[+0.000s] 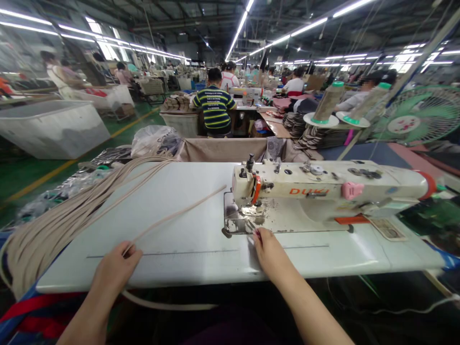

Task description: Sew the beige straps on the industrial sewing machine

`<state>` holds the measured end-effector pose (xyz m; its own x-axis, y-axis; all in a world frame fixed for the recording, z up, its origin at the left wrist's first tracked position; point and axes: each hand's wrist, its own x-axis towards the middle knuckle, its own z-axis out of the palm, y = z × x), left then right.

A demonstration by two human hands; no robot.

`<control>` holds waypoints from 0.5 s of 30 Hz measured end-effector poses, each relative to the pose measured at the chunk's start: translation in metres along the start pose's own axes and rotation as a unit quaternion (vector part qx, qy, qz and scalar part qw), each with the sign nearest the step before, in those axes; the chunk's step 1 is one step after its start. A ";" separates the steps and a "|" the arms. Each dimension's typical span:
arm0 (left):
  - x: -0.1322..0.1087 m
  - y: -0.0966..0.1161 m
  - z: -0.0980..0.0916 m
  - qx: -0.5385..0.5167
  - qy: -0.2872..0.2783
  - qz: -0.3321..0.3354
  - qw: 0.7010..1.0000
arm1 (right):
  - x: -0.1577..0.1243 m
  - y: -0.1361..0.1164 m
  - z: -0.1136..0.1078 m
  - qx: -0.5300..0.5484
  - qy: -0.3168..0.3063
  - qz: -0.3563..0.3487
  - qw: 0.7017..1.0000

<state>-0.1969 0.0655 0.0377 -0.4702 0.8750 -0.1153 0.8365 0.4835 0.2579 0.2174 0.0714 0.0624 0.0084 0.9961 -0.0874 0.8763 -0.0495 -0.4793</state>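
Note:
My left hand (118, 263) is closed around a long thin beige strip (179, 212) near the table's front left. From that hand the strip runs up and right across the white table, its far end lying just left of the sewing machine (323, 189). Another length of beige strip (168, 304) hangs below the table edge. My right hand (268, 249) is pinched just in front of the machine's needle plate (242, 220). Something small and thin pokes out from its fingertips, too blurred to name.
A thick bundle of beige strips (53, 215) drapes over the table's left side. A ruler scale (194, 252) is marked along the front of the white tabletop (172, 179). Thread cones (328, 103) and a green fan (413, 117) stand behind the machine. A co-worker in a striped shirt (214, 108) sits ahead.

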 end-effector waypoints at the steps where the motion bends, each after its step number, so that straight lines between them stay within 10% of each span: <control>1: 0.001 -0.002 0.001 0.000 0.001 0.004 1.000 | 0.003 -0.007 0.002 -0.034 -0.007 -0.002 0.999; 15: 0.007 -0.025 0.001 -0.056 -0.010 0.025 0.998 | 0.035 -0.058 0.014 -0.198 -0.042 0.041 0.978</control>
<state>-0.2207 0.0594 0.0292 -0.4216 0.8989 -0.1192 0.8213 0.4342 0.3700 0.1599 0.1086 0.0751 0.0613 0.9797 -0.1907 0.9924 -0.0803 -0.0936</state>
